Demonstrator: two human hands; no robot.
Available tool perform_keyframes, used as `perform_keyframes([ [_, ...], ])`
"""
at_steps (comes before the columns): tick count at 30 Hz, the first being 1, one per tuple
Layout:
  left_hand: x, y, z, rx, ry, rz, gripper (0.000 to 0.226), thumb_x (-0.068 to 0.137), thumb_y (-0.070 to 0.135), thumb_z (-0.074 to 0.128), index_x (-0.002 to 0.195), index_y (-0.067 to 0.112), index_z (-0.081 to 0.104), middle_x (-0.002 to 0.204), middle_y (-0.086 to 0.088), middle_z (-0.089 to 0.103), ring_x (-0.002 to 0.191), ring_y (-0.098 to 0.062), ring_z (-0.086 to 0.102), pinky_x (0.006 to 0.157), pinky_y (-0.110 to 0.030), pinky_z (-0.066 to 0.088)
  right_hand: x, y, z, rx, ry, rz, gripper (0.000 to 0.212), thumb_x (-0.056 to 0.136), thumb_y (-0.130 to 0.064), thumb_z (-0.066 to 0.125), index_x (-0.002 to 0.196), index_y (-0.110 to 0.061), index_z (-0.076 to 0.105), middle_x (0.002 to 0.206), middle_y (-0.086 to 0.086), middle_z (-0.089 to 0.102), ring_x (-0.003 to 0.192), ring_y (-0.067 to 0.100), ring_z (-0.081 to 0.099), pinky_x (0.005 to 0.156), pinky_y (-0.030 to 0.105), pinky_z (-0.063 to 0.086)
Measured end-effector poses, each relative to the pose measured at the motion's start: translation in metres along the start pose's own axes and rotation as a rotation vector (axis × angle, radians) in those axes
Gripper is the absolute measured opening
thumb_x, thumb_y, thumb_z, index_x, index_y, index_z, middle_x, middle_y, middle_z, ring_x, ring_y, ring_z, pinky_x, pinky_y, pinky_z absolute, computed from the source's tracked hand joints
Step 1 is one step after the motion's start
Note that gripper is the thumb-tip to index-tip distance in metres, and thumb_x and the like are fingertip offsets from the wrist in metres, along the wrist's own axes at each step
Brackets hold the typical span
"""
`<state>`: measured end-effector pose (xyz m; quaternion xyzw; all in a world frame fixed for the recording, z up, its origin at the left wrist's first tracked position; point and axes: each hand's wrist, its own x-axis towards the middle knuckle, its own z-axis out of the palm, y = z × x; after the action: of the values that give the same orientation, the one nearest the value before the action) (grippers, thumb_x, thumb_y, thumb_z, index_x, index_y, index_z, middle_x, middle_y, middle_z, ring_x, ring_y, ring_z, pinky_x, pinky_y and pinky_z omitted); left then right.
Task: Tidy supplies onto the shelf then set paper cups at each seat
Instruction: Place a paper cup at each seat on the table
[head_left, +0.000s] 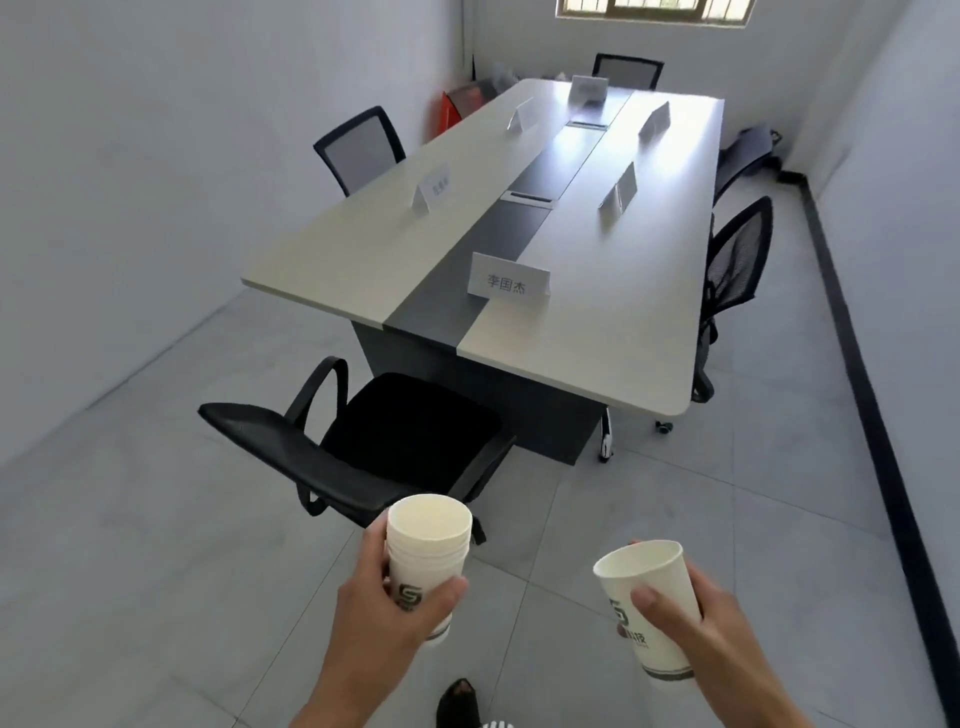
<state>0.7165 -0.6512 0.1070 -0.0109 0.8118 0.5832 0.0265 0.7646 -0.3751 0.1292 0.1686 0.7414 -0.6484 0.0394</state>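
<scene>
at the bottom of the frame, left of centre, the left hand (387, 597) is wrapped around a stack of paper cups (428, 556), thumb across the printed logo, the stack upright with its open mouth facing up. lower right, the right hand (691, 618) grips a single paper cup (644, 597), tilted so its rim leans toward the left of the frame; the thumb presses on the cup's front. both cups hang over the grey tiled floor (156, 571), well apart from the long table (597, 332) that fills the centre and upper middle. a black office chair (374, 447) stands between the hands and the table's near end, turned sideways. a name card (509, 275) stands near that end, with more cards further up the table on both sides. other chairs sit along the table's left and right edges and at its far end, under a window at the top.
</scene>
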Motion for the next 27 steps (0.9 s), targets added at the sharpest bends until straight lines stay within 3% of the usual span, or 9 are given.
perform_keyframes([
  [6, 0.110, 0.031, 0.011, -0.002, -0.133, 0.066, 0.075, 0.066, 0.018, 0.086, 0.125, 0.037, 0.045, 0.107, 0.025, 0.063, 0.099, -0.002, 0.062, 0.072, -0.014, 0.054, 0.073, -0.032, 0.011, 0.003, 0.039, -0.005, 0.087, 0.037, -0.074, 0.077, 0.109, -0.027, 0.067, 0.088, 0.008, 0.075, 0.080, 0.029, 0.072, 0.067, 0.027, 0.055],
  [8, 0.137, 0.034, 0.020, -0.008, -0.140, 0.060, 0.074, 0.065, 0.018, 0.087, 0.123, 0.038, 0.046, 0.106, 0.024, 0.064, 0.098, -0.002, 0.063, 0.071, -0.013, 0.054, 0.095, -0.032, 0.008, 0.006, 0.052, 0.016, 0.092, 0.035, -0.081, 0.074, 0.109, -0.027, 0.067, 0.087, 0.008, 0.076, 0.077, 0.027, 0.073, 0.066, 0.026, 0.055],
  [12, 0.186, 0.035, 0.042, -0.026, -0.116, 0.016, 0.078, 0.055, 0.039, 0.084, 0.125, 0.036, 0.047, 0.105, 0.019, 0.066, 0.097, -0.005, 0.064, 0.074, -0.017, 0.055, 0.150, -0.034, -0.013, 0.029, 0.058, 0.083, 0.100, 0.029, -0.087, 0.068, 0.108, -0.026, 0.067, 0.083, 0.012, 0.076, 0.073, 0.030, 0.074, 0.065, 0.028, 0.055],
  [16, 0.246, 0.040, 0.074, -0.018, -0.098, -0.018, 0.076, 0.063, 0.022, 0.088, 0.125, 0.037, 0.047, 0.104, 0.021, 0.066, 0.096, -0.002, 0.063, 0.076, -0.027, 0.057, 0.223, -0.042, -0.049, 0.047, 0.077, 0.116, 0.088, 0.037, -0.073, 0.072, 0.108, -0.020, 0.068, 0.078, 0.014, 0.076, 0.071, 0.033, 0.073, 0.055, 0.019, 0.054],
  [19, 0.295, 0.052, 0.100, -0.009, -0.060, -0.011, 0.074, 0.063, 0.019, 0.087, 0.122, 0.038, 0.048, 0.105, 0.023, 0.064, 0.098, 0.000, 0.061, 0.077, -0.021, 0.055, 0.285, -0.056, -0.077, 0.050, 0.058, 0.091, 0.093, 0.035, -0.083, 0.069, 0.104, -0.021, 0.070, 0.083, 0.014, 0.075, 0.077, 0.034, 0.072, 0.064, 0.032, 0.056],
  [21, 0.325, 0.068, 0.117, -0.016, -0.044, 0.000, 0.078, 0.057, 0.028, 0.090, 0.123, 0.036, 0.048, 0.105, 0.024, 0.063, 0.098, 0.000, 0.061, 0.076, -0.013, 0.053, 0.323, -0.072, -0.091, 0.064, 0.022, 0.069, 0.089, 0.038, -0.086, 0.067, 0.102, -0.024, 0.071, 0.087, 0.015, 0.074, 0.081, 0.032, 0.071, 0.071, 0.039, 0.053],
  [24, 0.364, 0.084, 0.141, -0.034, -0.027, -0.006, 0.080, 0.049, 0.047, 0.082, 0.121, 0.039, 0.048, 0.106, 0.023, 0.063, 0.099, -0.001, 0.061, 0.075, -0.014, 0.053, 0.381, -0.094, -0.105, 0.035, -0.042, 0.079, 0.074, 0.051, -0.077, 0.067, 0.098, -0.020, 0.069, 0.086, 0.011, 0.072, 0.073, 0.018, 0.067, 0.066, 0.032, 0.050],
  [27, 0.390, 0.084, 0.153, -0.054, 0.001, -0.038, 0.083, 0.047, 0.049, 0.081, 0.122, 0.038, 0.049, 0.106, 0.020, 0.064, 0.098, -0.004, 0.062, 0.077, -0.020, 0.053, 0.431, -0.109, -0.108, -0.012, -0.093, 0.093, 0.061, 0.061, -0.065, 0.059, 0.096, -0.015, 0.066, 0.075, 0.000, 0.066, 0.064, 0.007, 0.060, 0.055, 0.017, 0.047],
])
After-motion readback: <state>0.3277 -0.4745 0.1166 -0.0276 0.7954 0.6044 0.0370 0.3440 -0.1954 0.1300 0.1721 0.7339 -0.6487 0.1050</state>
